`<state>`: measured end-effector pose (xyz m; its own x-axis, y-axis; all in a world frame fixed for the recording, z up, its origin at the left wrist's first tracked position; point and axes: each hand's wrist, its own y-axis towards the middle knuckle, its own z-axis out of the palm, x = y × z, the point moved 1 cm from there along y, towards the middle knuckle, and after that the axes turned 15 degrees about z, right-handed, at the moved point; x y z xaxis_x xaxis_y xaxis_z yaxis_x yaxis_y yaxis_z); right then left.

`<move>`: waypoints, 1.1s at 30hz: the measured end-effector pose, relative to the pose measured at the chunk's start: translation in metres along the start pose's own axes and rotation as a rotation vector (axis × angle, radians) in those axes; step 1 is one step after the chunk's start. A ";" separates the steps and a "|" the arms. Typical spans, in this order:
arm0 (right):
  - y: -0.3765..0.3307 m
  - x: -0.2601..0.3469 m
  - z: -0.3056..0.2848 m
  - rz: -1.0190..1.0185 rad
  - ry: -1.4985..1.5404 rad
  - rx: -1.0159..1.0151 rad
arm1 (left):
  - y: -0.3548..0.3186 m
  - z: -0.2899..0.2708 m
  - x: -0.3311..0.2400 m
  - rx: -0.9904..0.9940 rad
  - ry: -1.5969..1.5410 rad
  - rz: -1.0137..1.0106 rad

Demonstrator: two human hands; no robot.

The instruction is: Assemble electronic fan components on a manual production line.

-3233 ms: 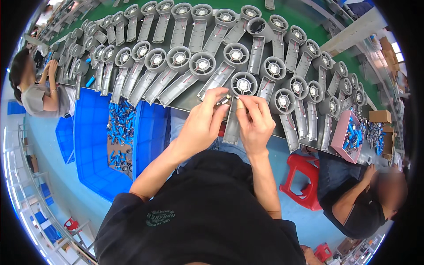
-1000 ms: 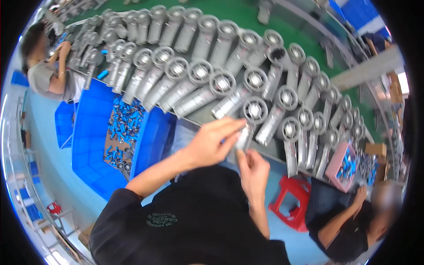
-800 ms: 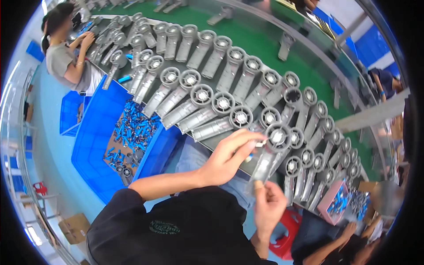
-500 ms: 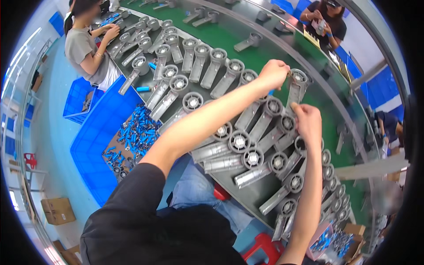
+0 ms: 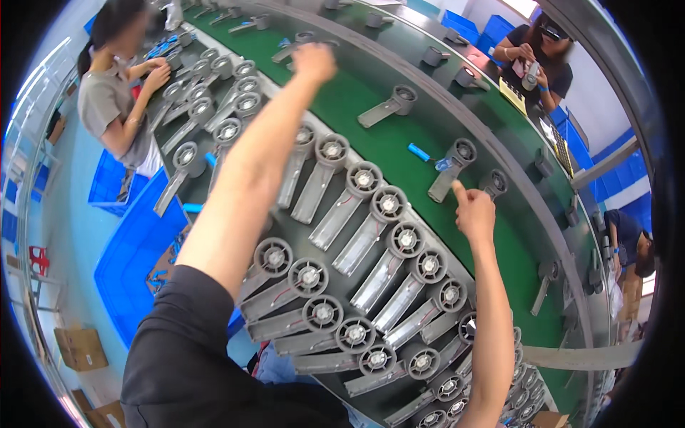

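rows of grey fan housings (image 5: 371, 235) under both outstretched arms; green belt (image 5: 378, 139) beyond.

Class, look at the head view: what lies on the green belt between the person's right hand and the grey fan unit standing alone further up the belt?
In the head view, between the right hand and the lone grey fan unit lie a small blue cylinder and another grey unit on the green belt.

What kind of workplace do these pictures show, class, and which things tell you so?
Probably a factory assembly line: rows of identical grey fan housings beside a green conveyor belt, with blue parts bins below.
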<state>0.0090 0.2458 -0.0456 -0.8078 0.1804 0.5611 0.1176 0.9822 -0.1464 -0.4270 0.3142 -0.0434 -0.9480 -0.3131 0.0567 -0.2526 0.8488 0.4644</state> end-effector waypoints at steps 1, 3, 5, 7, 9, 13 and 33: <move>-0.018 0.006 -0.014 -0.040 -0.063 0.002 | 0.003 0.011 0.026 0.085 -0.073 -0.014; -0.045 -0.005 -0.037 -0.182 -0.084 -0.043 | 0.006 0.033 0.063 0.220 -0.011 -0.046; -0.076 -0.017 -0.062 -0.125 -0.043 -0.067 | 0.010 0.043 0.071 0.333 -0.047 -0.019; -0.110 -0.023 -0.092 -0.027 -0.049 0.037 | 0.010 0.059 0.088 0.329 -0.021 0.076; -0.143 -0.042 -0.125 0.103 0.023 0.000 | 0.017 0.079 0.073 0.049 -0.018 0.243; -0.196 -0.104 -0.172 0.224 0.230 -0.153 | 0.004 0.029 0.101 -0.193 0.008 0.585; -0.397 -0.411 -0.286 0.555 -0.283 -0.609 | -0.504 -0.331 -0.177 0.126 -0.863 0.911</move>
<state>0.4593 -0.2031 0.0145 -0.6461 0.7009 0.3021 0.7598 0.6282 0.1676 -0.0678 -0.1987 0.0050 -0.5926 0.7453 -0.3055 0.5866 0.6593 0.4704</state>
